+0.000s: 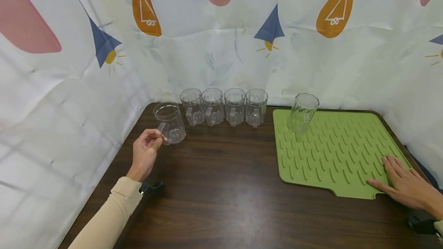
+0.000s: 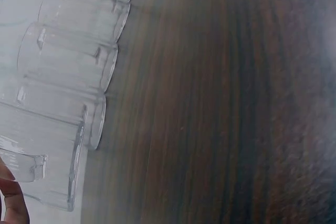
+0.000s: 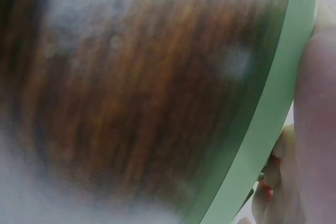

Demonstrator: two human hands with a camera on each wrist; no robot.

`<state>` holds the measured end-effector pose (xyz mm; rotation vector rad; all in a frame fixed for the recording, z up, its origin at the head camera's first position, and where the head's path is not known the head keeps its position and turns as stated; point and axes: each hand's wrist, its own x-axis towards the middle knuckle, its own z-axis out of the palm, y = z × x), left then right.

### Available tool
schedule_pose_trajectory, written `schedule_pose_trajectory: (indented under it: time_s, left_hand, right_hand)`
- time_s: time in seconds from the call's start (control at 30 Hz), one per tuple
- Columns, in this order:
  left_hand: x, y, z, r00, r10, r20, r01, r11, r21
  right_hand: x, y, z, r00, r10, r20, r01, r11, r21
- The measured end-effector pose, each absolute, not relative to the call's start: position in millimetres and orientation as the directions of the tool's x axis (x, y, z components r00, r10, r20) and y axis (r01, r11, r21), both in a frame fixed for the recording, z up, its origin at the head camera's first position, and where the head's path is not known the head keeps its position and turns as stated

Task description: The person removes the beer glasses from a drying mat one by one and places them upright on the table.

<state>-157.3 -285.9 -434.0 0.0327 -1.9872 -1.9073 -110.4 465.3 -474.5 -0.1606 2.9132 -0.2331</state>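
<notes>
At the left of the table, my left hand (image 1: 146,153) pinches the handle of a clear mug (image 1: 174,124), which leans slightly left in the head view. The left wrist view shows the same mug (image 2: 47,150) with fingers (image 2: 14,203) at its handle. Several matching clear mugs (image 1: 234,105) stand in a row at the back, handles facing me. On the green ridged mat (image 1: 332,149) another clear mug (image 1: 302,114) stands near the back left corner. My right hand (image 1: 405,181) rests with spread, straight fingers on the mat's front right corner.
The dark wooden table (image 1: 221,187) runs up to a patterned cloth (image 1: 221,57) behind the mugs and along the left side. The mat has a raised rim and a spout-like tab at its front edge.
</notes>
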Motion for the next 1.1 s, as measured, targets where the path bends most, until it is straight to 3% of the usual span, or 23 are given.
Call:
schedule_pose_trajectory:
  time_s: [1.1]
  left_hand:
    - [-198,-298,-442,-0.88,-0.385,0.278,0.276,0.061,0.959]
  right_hand:
    - [-109,464,-477,-0.975,-0.119,-0.19,-0.091,0.984,-0.151]
